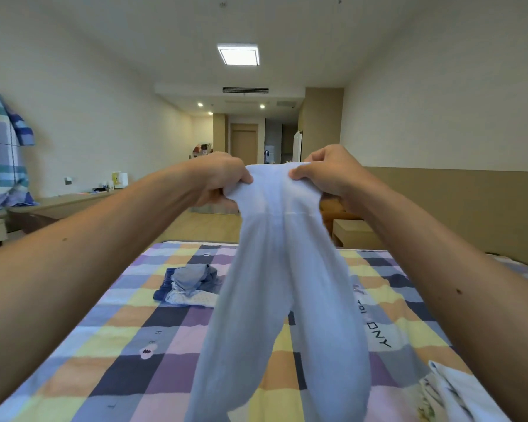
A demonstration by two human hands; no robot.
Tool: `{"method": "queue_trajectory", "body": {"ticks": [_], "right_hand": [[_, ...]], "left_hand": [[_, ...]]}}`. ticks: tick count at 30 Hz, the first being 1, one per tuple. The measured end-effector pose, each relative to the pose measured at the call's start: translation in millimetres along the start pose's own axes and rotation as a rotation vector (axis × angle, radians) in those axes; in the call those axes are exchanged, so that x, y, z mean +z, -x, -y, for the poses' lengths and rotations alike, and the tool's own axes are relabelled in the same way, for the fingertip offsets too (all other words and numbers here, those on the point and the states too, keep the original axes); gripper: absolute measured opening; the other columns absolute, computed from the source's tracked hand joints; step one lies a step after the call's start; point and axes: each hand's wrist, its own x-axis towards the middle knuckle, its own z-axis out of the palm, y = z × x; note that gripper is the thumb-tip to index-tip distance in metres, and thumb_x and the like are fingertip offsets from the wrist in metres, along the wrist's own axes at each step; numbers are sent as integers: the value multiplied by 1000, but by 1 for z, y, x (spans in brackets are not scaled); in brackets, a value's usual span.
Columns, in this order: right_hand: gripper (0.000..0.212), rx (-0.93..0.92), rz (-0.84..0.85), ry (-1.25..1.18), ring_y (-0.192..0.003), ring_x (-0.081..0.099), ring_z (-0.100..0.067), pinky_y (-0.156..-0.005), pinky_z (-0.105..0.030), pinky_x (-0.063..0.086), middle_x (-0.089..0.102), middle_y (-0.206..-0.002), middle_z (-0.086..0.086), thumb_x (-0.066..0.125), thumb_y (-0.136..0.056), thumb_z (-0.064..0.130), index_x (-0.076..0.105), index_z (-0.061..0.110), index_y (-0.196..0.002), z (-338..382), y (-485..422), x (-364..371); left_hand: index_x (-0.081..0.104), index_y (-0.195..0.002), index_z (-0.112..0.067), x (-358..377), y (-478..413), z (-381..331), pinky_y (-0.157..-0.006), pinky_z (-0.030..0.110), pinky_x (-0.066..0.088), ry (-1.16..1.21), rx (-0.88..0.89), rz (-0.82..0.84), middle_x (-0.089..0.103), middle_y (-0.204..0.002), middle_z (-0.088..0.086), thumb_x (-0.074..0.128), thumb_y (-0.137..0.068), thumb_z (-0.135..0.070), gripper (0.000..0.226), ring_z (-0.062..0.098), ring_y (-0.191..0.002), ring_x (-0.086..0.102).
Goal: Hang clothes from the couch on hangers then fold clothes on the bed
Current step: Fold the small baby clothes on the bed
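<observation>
Both hands are raised over the bed (119, 345), each gripping the top edge of pale pants (287, 284). The left hand (223, 178) has its fingers curled round the left end of the waistband, bunching the fabric in its fist. The right hand (326, 172) pinches the right end, thumb on the near side. The hands are close together, so the waistband sags between them. The two legs hang straight down side by side; whether their ends touch the checked sheet cannot be told, as they run out of view at the bottom.

On the bed, left of the pants and toward the far edge, lies a pile (189, 284) of crumpled blue, grey and white clothes. A white cloth (451, 391) lies at the near right corner.

A striped shirt (0, 153) hangs on the left wall. Below it a counter (58, 205) runs along that wall, with a kettle (121, 179) and small bottles at its far end.
</observation>
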Motion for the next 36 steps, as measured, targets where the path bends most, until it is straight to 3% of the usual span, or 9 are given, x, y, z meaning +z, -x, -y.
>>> {"method": "queue_trajectory", "body": {"ticks": [6,10,13,15,17,21,26,32,36], "right_hand": [[49,-33,168,-542,-85,76,-30,-73,-38,64,77,-90,-18,50,-104,43,70,-2,-105,23,21,18],[42,-102,-37,-634,-79,74,-24,-69,-39,63,76,-86,-13,48,-106,35,72,1,-101,16,21,25],[16,-257,-339,-603,-74,61,-18,-67,-30,57,62,-79,-5,62,-97,24,67,9,-97,-5,23,38],[24,-270,-406,-698,-78,55,-14,-69,-21,50,58,-89,-1,69,-88,31,63,15,-105,-22,23,43],[53,-178,-237,-802,-92,59,-15,-78,-25,52,60,-106,-3,74,-79,46,57,18,-120,-43,24,41],[72,79,533,-1037,-118,65,-32,-95,-45,55,65,-131,-16,89,-68,41,66,10,-128,-90,51,45],[95,276,823,-799,-100,73,-31,-78,-39,60,73,-113,-16,104,-39,28,64,7,-123,-136,87,54],[66,298,962,-615,-104,72,-27,-86,-35,57,74,-114,-15,100,-51,19,76,6,-111,-178,87,29],[25,320,1036,-537,-95,73,-26,-82,-34,59,74,-107,-18,68,-82,3,75,-1,-106,-189,84,11]], "left_hand": [[66,-112,-12,11,19,-9,-66,31,60,116,170,270,73,-92,7,55,-97,-56,48,15,-76,69],[67,-115,-5,14,20,-5,-66,26,58,36,270,231,72,-103,13,69,-93,-8,23,16,-80,71],[65,-112,-9,20,24,-9,-65,27,57,-35,320,197,67,-110,18,67,-91,2,24,23,-85,71],[63,-116,-11,21,26,-11,-65,29,57,-95,334,206,65,-110,23,66,-91,4,30,30,-88,72],[61,-117,-13,18,27,-11,-67,31,58,-129,361,215,66,-108,25,65,-92,5,31,34,-93,72],[61,-104,-15,6,31,-12,-62,29,57,-76,421,117,64,-105,18,61,-92,8,26,28,-89,67],[59,-91,-17,-22,21,-10,-56,29,54,98,416,-101,60,-93,12,56,-90,12,28,18,-71,62],[54,-80,-20,-82,16,15,-55,26,60,242,285,-392,54,-84,4,52,-89,12,33,11,-68,58],[55,-78,-22,-119,20,99,-47,20,54,176,117,-484,54,-75,1,54,-92,9,34,4,-55,56]]}}
